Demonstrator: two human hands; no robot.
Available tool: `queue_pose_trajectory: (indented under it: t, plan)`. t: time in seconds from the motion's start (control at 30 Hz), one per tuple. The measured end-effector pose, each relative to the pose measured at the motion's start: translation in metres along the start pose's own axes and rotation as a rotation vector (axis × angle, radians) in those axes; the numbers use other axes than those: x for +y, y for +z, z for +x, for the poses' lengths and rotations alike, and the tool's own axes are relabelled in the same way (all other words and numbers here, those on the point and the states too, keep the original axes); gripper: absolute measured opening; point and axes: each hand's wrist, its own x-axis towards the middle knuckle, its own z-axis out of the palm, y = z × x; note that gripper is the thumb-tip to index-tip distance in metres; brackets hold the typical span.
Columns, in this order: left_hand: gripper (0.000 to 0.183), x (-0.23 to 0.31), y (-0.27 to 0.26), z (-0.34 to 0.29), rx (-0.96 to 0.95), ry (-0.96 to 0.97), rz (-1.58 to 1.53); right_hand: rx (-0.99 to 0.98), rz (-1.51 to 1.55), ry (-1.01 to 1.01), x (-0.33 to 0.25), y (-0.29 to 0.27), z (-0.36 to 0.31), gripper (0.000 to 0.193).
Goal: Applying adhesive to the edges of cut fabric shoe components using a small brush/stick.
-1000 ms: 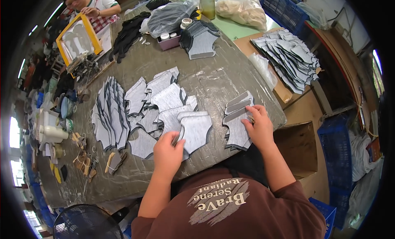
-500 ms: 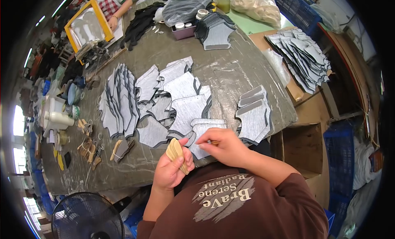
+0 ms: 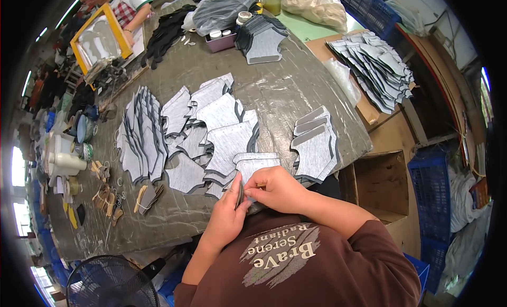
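My left hand (image 3: 224,214) grips a thin stack of small cut pieces (image 3: 240,195) upright, seen almost edge-on with a grey face showing. Close beside it, my right hand (image 3: 277,191) has its thumb and fingers pinched together at the stack's edge; what lies between those fingertips is hidden. Just beyond both hands is a small pile of grey cut fabric pieces (image 3: 257,161). Larger grey pieces with dark edges (image 3: 229,140) lie overlapping past it. To the left, a banded bundle of small tan and grey pieces (image 3: 148,198) rests on the table.
A fanned stack of grey pieces (image 3: 142,135) lies left, and another stack (image 3: 317,146) lies right near the table edge (image 3: 364,148). A fan (image 3: 112,283) stands low at left. Across the table, a person (image 3: 129,11) sits by a yellow frame (image 3: 127,45).
My left hand has turned the stack from its tan faces to nearly edge-on. My right hand has come in against it. The view has shifted slightly.
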Motion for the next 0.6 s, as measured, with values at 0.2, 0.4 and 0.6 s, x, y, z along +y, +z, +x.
queue_pose_trajectory:
  t: [0.2,0.4,0.6]
  plan:
    - [0.063,0.004,-0.001,-0.003,-0.082,-0.125,-0.326,-0.081,0.255,0.125,0.009,-0.001,0.001,0.009]
    - [0.056,-0.003,0.004,-0.004,-0.143,-0.099,-0.615,-0.141,0.696,0.282,0.014,0.004,-0.002,0.008]
    - [0.026,-0.014,0.011,0.005,0.195,-0.018,-1.088,-0.167,0.781,0.339,0.015,0.008,-0.002,0.004]
